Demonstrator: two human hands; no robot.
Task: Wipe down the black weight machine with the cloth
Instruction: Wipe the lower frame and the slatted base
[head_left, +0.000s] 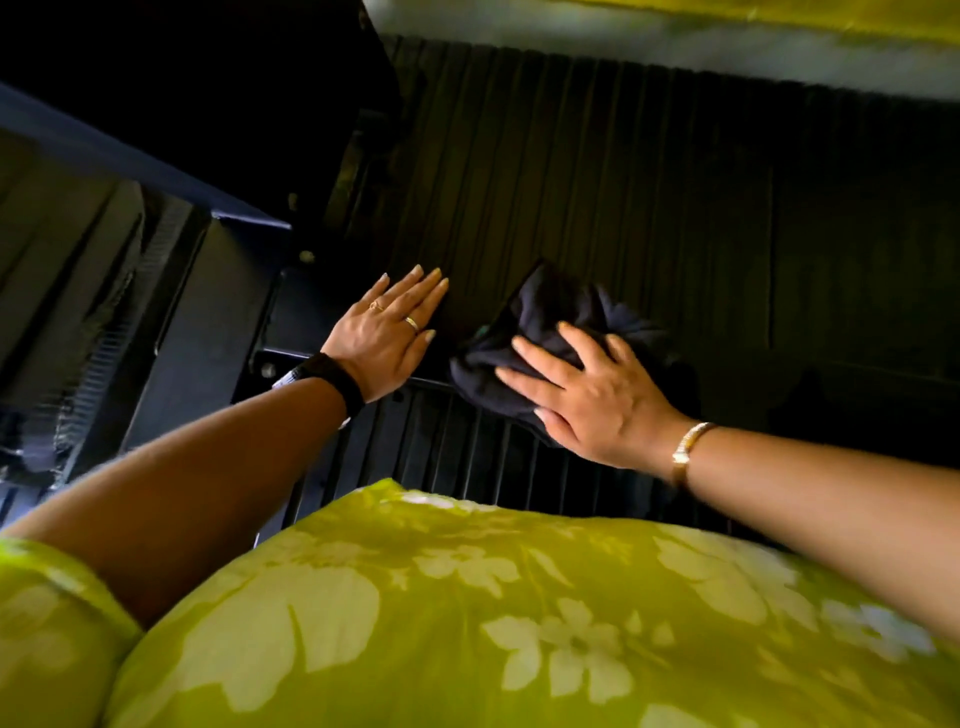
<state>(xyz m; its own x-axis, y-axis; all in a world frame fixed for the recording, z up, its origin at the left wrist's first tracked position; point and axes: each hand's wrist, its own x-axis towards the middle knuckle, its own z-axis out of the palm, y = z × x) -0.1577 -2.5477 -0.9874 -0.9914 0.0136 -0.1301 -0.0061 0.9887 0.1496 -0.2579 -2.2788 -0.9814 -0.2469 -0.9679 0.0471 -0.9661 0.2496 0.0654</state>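
Black weight machine (197, 322): frame beams at 9 o'clock; ribbed panel (623, 182) from centre to 2 o'clock.
Left hand (387, 332): empty, fingers straight, flat on the panel.
Cloth (550, 317): dark, bunched, on the panel at centre, just beside the left hand.
Right hand (587, 400): spread fingers press the cloth down.
Progress: wiping looks under way; upper panel and frame probably remain; too dark to judge cleaned areas.

so the left hand (387, 332) rests flat on the black ribbed panel of the weight machine (597, 171), just left of the crumpled dark cloth (561, 312); the right hand (587, 395) lies on top of that cloth, pressing it onto the same panel; the black metal frame bars (208, 322) sit off to the left; the yellow-green floral fabric (467, 597) is nearest the camera, under both forearms
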